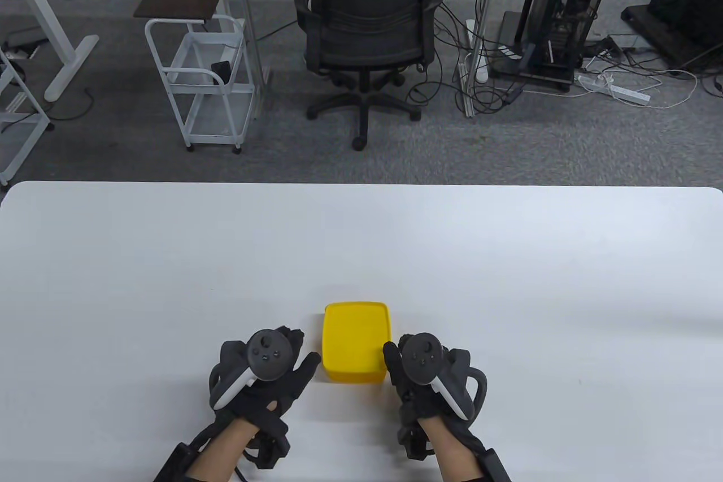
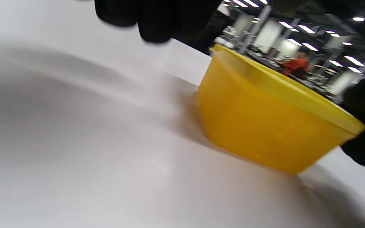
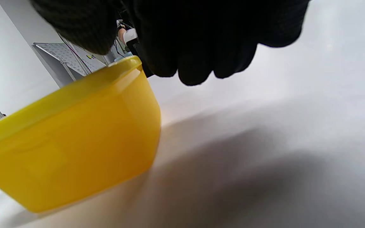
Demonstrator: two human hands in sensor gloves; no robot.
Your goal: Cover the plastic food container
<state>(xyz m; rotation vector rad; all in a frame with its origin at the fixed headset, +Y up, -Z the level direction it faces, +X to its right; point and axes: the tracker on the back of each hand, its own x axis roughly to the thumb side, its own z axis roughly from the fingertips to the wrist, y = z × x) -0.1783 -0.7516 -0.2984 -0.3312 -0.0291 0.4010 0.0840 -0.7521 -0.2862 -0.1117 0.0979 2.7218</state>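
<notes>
Box (image 1: 356,346) sits between my hands, lid (image 2: 284,91) already on, long axis running away from me. Left hand (image 1: 265,377) just beside it, fingers spread, holding nothing; right hand (image 1: 426,377) nearer, thumb at its edge, contact unclear

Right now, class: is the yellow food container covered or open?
Covered. In the table view a flat yellow lid hides the inside of the container; the left wrist view shows it sitting along the rim.
</notes>
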